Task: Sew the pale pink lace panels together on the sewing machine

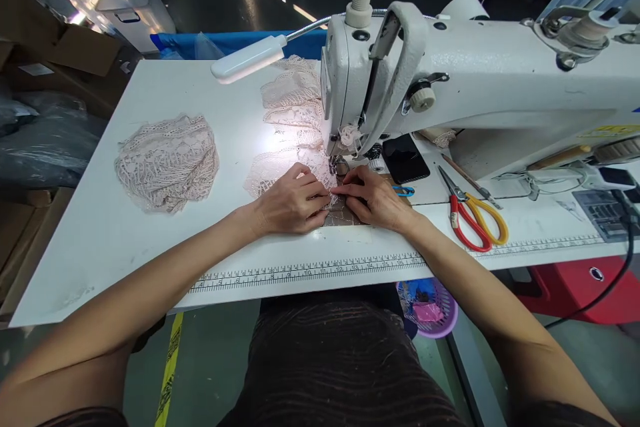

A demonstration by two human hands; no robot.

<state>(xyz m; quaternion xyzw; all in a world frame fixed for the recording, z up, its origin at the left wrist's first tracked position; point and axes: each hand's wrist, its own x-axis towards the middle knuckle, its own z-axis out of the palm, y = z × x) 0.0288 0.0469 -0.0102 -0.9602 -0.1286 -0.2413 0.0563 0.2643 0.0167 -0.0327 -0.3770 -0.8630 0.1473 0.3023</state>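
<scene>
Right now the pale pink lace piece point(273, 173), openwork and scalloped, lies under the sewing machine point(450, 80) needle, at twelve o'clock from both hands. The left hand point(293, 203) presses it with flattened fingers. The right hand point(375, 200) pinches its edge, with scissors point(473, 217) at three o'clock.

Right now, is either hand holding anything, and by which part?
The right hand pinches the lace piece at its edge in front of the presser foot; the left hand presses down on the same lace, whether gripping cannot be told.
</scene>
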